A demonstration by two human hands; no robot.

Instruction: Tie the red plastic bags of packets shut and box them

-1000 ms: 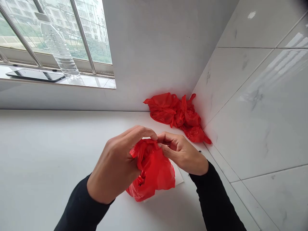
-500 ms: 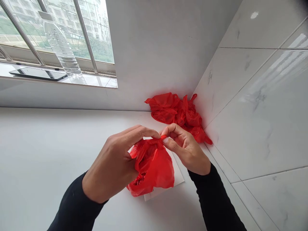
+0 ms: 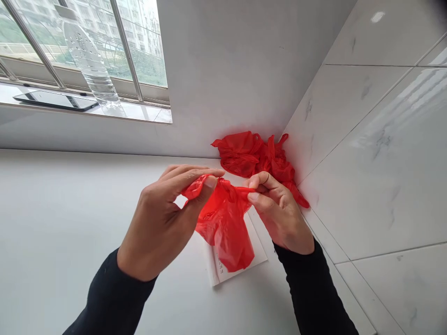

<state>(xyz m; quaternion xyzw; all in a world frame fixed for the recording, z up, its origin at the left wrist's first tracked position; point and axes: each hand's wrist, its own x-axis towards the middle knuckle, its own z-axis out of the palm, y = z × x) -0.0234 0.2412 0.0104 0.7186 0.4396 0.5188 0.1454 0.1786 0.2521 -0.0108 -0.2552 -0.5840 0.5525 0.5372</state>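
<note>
A thin red plastic bag (image 3: pixel 232 232) hangs between my two hands, gathered at its top. My left hand (image 3: pixel 171 211) pinches the bag's upper left part between thumb and fingers. The thumb and forefinger of my right hand (image 3: pixel 277 209) grip a twisted end of the bag, pulled taut to the right. Below the bag lies a white booklet (image 3: pixel 251 260) with small dark writing along its left side, partly covered by the bag. Whether anything is inside the bag I cannot make out.
More crumpled red plastic bags (image 3: pixel 244 151) lie in the back corner of the white tabletop (image 3: pixel 70 223), against the tiled wall (image 3: pixel 370 186). On the windowsill stand a clear water bottle (image 3: pixel 92 70) and, flat beside it, a dark tablet (image 3: pixel 56 99).
My hands have moved apart, stretching the top of the bag between them. The bag has risen a little, uncovering more of the booklet and its writing.
</note>
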